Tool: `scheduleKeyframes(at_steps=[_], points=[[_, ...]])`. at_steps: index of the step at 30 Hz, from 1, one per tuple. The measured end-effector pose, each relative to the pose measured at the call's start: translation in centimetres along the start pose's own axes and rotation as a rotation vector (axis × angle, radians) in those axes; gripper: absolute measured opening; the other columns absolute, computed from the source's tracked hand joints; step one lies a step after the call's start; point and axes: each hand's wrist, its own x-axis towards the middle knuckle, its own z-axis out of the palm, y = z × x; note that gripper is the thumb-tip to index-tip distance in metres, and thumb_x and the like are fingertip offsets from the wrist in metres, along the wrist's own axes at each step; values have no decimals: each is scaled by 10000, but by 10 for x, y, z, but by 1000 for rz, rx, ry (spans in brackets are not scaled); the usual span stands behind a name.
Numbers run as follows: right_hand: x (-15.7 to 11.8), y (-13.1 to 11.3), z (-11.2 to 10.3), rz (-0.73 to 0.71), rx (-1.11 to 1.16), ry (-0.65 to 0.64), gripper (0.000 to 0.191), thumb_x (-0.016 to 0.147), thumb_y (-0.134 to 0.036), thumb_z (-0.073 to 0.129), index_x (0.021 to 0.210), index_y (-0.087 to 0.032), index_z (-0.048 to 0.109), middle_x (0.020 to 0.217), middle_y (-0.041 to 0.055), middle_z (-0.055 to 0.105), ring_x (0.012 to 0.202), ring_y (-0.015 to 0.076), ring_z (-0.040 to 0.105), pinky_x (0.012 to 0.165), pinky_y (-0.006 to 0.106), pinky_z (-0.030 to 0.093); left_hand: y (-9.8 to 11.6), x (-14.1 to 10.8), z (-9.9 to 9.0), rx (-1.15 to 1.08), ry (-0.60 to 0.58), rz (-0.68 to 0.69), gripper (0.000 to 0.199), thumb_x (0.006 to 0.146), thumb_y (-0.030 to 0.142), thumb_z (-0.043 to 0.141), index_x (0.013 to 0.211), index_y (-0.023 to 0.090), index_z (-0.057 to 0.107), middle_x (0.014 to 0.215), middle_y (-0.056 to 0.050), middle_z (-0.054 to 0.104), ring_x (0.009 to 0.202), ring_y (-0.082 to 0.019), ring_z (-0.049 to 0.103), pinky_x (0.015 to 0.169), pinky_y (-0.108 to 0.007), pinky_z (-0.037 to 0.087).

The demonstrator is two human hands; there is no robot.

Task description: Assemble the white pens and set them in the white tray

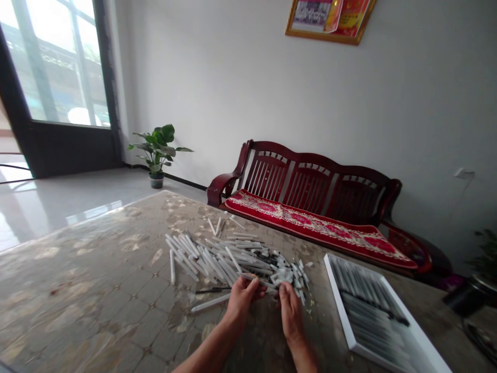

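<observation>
My left hand (243,298) pinches a pale, slim pen (266,283) near its left end, thumb on top. At the pen's right end, the closed fingers of my right hand (290,308) grip it; the exact contact is partly hidden. Just beyond both hands spreads a loose pile of white pen barrels (207,261). Small white caps (285,273) and dark pieces lie at the pile's right side. A thin black rod (213,290) and a single white barrel (212,303) rest left of my left hand.
A white shallow box (341,311) with rows of pens stands at the right on the patterned tabletop (116,305). Behind the table is a red wooden bench (306,181) with a floral cushion. A potted plant (156,178) stands on the floor.
</observation>
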Motion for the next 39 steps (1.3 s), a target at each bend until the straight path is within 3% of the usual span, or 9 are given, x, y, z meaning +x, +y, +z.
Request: scheduleKeyframes(at_steps=[2,6,11,17,23,29,32,35,39], points=[[0,6,1,-20,-3,-5,470,897,-631,425,823,-229,656,641,3,640,586,176,588,520,256,450,-2,2,-1,2,-3,-5,472,491,446,902,743,181,603,638,9,700,632,-173,701,593,-255,555],[2,12,2,0,1,19,523,908,-635,400,699,-216,633,530,-3,583,484,160,526,451,254,389,-5,3,0,7,-28,-10,448,495,411,910,728,172,610,633,9,694,616,-163,692,579,-247,552],[1,3,0,-45,-9,8,510,909,-645,406,761,-213,633,585,-5,596,535,161,535,493,251,394,-1,-2,3,4,-30,-3,413,525,384,907,725,171,614,637,-10,703,625,-172,698,591,-253,552],[1,-4,-2,-13,-30,19,569,891,-697,343,646,-234,564,538,5,563,518,173,517,500,275,383,2,-6,6,26,-70,25,423,495,379,915,709,168,618,615,1,691,598,-173,688,580,-258,546],[-3,-10,-1,-85,-6,-15,461,903,-625,413,723,-234,579,581,-19,568,556,160,524,523,258,390,6,-9,6,32,-88,36,456,505,434,908,733,163,620,658,-21,719,630,-169,694,609,-255,549],[-3,-13,-2,125,183,-1,521,889,-657,361,540,-275,416,422,-31,447,366,149,410,376,287,330,4,-15,11,64,-169,79,463,522,432,910,750,159,614,651,-10,698,646,-184,704,583,-254,546],[0,-15,-5,166,245,11,553,911,-640,348,492,-281,391,384,-30,408,335,147,384,358,293,311,8,-14,10,64,-224,-18,413,552,365,914,777,149,642,730,-35,728,675,-172,710,592,-229,546],[3,-16,-7,191,336,-8,580,913,-630,348,452,-278,355,362,-37,355,323,131,336,358,289,274,13,-12,7,56,-252,-191,279,706,339,830,794,126,674,773,-70,744,601,-108,671,533,-164,506],[5,-18,-8,180,362,-107,566,856,-653,421,447,-270,348,361,-51,329,328,110,274,364,276,230,18,-13,1,125,-377,-517,427,879,502,608,763,100,690,556,-43,637,341,-40,449,310,-126,243]])
